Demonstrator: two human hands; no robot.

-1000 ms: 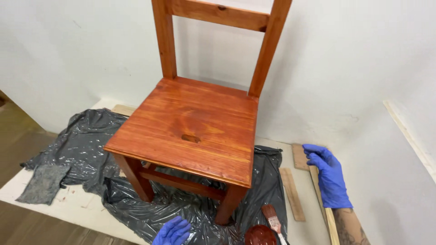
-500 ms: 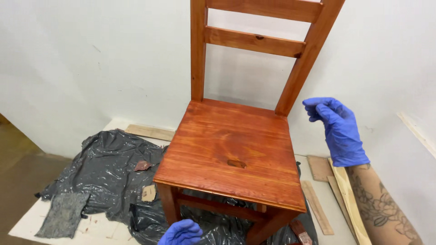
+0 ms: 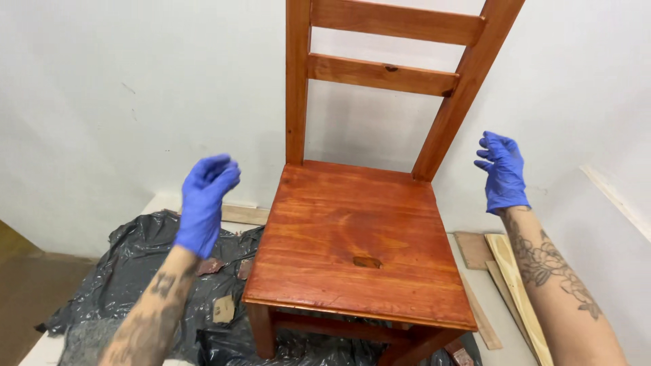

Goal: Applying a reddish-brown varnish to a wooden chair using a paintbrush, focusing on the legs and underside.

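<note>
A glossy red-brown wooden chair (image 3: 359, 237) stands in front of me, its slatted back rising to the top of the view. My left hand (image 3: 205, 202) in a blue glove is raised in the air left of the seat, fingers loosely curled, holding nothing. My right hand (image 3: 502, 171), also in a blue glove, hovers right of the chair's right back post, fingers apart and empty. Neither hand touches the chair.
Crumpled black plastic sheeting (image 3: 135, 271) lies under and left of the chair, with small brownish scraps (image 3: 222, 309) on it. Wooden strips and boards (image 3: 505, 271) lie on the floor to the right. White walls enclose the corner behind.
Both hands have risen to either side of the chair; the left came up from the bottom edge. The view has tilted up and moved closer, and the brush and can are out of sight.
</note>
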